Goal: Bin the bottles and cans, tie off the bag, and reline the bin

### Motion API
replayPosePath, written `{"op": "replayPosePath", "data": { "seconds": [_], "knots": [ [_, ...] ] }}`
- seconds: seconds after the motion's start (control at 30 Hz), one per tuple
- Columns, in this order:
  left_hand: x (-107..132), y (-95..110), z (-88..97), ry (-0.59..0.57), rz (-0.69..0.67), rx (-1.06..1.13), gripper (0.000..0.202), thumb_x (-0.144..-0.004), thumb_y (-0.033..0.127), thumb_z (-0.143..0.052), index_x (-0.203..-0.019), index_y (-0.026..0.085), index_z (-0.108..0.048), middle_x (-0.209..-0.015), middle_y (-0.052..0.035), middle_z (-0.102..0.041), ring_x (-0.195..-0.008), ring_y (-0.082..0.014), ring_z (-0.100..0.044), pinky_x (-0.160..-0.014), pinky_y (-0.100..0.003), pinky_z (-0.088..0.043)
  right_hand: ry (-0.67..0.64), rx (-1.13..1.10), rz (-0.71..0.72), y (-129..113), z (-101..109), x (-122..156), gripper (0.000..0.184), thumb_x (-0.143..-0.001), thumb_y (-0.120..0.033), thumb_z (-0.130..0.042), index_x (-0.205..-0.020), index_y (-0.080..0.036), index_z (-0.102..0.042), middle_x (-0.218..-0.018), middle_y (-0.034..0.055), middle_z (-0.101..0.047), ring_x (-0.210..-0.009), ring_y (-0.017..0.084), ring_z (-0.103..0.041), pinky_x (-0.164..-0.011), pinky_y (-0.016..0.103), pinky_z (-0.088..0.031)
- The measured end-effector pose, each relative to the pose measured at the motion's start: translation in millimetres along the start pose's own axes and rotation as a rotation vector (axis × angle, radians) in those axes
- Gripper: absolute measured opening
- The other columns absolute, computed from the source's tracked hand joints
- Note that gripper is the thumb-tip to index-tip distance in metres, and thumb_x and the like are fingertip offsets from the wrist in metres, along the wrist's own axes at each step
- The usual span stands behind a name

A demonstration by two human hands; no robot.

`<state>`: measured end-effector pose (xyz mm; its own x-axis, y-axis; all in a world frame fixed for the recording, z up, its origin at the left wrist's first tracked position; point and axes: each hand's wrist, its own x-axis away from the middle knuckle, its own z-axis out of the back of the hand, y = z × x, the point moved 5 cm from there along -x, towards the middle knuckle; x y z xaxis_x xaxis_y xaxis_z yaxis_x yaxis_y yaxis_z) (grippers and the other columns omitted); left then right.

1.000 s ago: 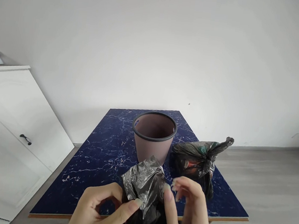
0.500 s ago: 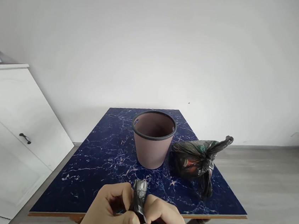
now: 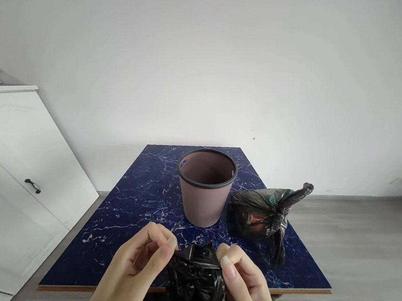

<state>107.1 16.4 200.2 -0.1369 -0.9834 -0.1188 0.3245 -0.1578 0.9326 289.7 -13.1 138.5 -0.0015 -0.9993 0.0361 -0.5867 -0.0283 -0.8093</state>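
Note:
My left hand [image 3: 138, 271] and my right hand [image 3: 244, 289] are low in the middle of the view, each pinching a side of a crumpled black plastic bag [image 3: 195, 277] held between them over the near edge of the blue marbled table [image 3: 133, 210]. Behind the bag stands a brown-pink round bin [image 3: 205, 187] with a dark rim, with nothing showing inside. To the bin's right lies a tied black bag [image 3: 266, 215] with colourful contents showing through.
A white cabinet [image 3: 15, 174] with a dark handle stands at the left. A white wall lies behind the table. Grey floor stretches to the right.
The black bag was bunched tightly between both hands half a second ago. My hands have moved apart and the bag is now spread wider between them.

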Motion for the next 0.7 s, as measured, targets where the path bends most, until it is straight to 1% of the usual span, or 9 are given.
{"op": "replayPosePath", "data": {
  "seconds": [0.1,0.2,0.27,0.33,0.4,0.47,0.57,0.63,0.7],
  "knots": [
    [2.1,1.7,0.2,0.063,0.008,-0.07,0.049,-0.099,0.067,-0.06,-0.076,0.024,-0.056,-0.074,0.0026,-0.052,-0.066,-0.0134,-0.049,-0.057,-0.019,-0.045,-0.019,0.036,-0.008,1.1,1.1,-3.1,0.053,-0.088,-0.066,-0.082,-0.073,-0.023,-0.055,-0.073,-0.0054,-0.04,-0.056,0.009,-0.031,-0.05,0.025,-0.03],
    [6.0,3.6,-4.0,0.191,0.002,-0.11,0.048,-0.101,0.066,-0.057,-0.077,0.025,-0.056,-0.062,0.0065,-0.042,-0.053,-0.0113,-0.043,-0.048,-0.018,-0.041,-0.054,0.057,0.051,8.5,-4.7,-2.8,0.052,-0.087,-0.074,-0.078,-0.087,-0.026,-0.057,-0.081,-0.0043,-0.044,-0.061,0.011,-0.037,-0.053,0.025,-0.035],
    [8.4,7.4,-6.8,0.29,-0.103,-0.173,0.04,-0.104,0.059,-0.056,-0.082,0.025,-0.057,-0.057,0.0077,-0.049,-0.047,-0.011,-0.049,-0.045,-0.018,-0.043,-0.046,0.108,0.165,16.4,-10.8,-0.6,0.055,-0.082,-0.075,-0.081,-0.1,-0.03,-0.054,-0.094,-0.0025,-0.05,-0.066,0.013,-0.044,-0.053,0.024,-0.037],
    [11.7,11.6,-7.4,0.414,-0.261,-0.288,0.03,-0.106,0.049,-0.057,-0.088,0.025,-0.06,-0.059,0.0066,-0.061,-0.046,-0.0118,-0.059,-0.046,-0.018,-0.048,0.014,0.213,0.272,27.3,-14.6,1.9,0.054,-0.083,-0.061,-0.086,-0.107,-0.032,-0.047,-0.106,-0.0008,-0.054,-0.07,0.014,-0.05,-0.054,0.024,-0.041],
    [15.9,14.7,-7.1,0.541,-0.422,-0.422,0.023,-0.105,0.043,-0.062,-0.092,0.024,-0.062,-0.063,0.0041,-0.07,-0.048,-0.0129,-0.067,-0.049,-0.019,-0.052,0.06,0.353,0.315,39.1,-15.8,2.4,0.04,-0.089,-0.043,-0.08,-0.107,-0.031,-0.046,-0.103,-0.0005,-0.057,-0.071,0.014,-0.052,-0.059,0.025,-0.045],
    [19.0,17.4,-7.3,0.617,-0.563,-0.526,0.017,-0.103,0.038,-0.065,-0.095,0.023,-0.064,-0.067,0.002,-0.075,-0.052,-0.0138,-0.072,-0.053,-0.019,-0.054,0.036,0.495,0.306,47.8,-14.9,0.4,0.022,-0.093,-0.034,-0.068,-0.099,-0.029,-0.048,-0.088,-0.002,-0.059,-0.069,0.015,-0.054,-0.063,0.026,-0.046],
    [18.8,22.0,-5.7,0.62,-0.666,-0.594,0.009,-0.105,0.03,-0.064,-0.099,0.023,-0.062,-0.066,0.0043,-0.074,-0.05,-0.0109,-0.071,-0.052,-0.016,-0.052,0.039,0.683,0.28,46.4,-4.9,-3.4,0.012,-0.09,-0.026,-0.06,-0.088,-0.027,-0.048,-0.073,-0.0042,-0.055,-0.066,0.016,-0.052,-0.062,0.027,-0.042],
    [14.8,25.0,-1.6,0.563,-0.634,-0.574,0.007,-0.105,0.026,-0.062,-0.1,0.024,-0.058,-0.062,0.0082,-0.068,-0.044,-0.0076,-0.063,-0.049,-0.014,-0.047,0.127,0.775,0.299,35.1,5.6,-5.2,0.015,-0.084,-0.021,-0.06,-0.085,-0.028,-0.047,-0.073,-0.0046,-0.054,-0.066,0.017,-0.051,-0.062,0.027,-0.04],
    [9.5,26.8,5.0,0.496,-0.541,-0.506,0.01,-0.106,0.028,-0.061,-0.097,0.025,-0.056,-0.053,0.0121,-0.054,-0.038,-0.0064,-0.048,-0.042,-0.014,-0.039,0.227,0.859,0.335,21.4,14.8,-7.1,0.018,-0.081,-0.019,-0.061,-0.084,-0.028,-0.046,-0.073,-0.0052,-0.052,-0.067,0.017,-0.05,-0.064,0.027,-0.041]
  ]
}}
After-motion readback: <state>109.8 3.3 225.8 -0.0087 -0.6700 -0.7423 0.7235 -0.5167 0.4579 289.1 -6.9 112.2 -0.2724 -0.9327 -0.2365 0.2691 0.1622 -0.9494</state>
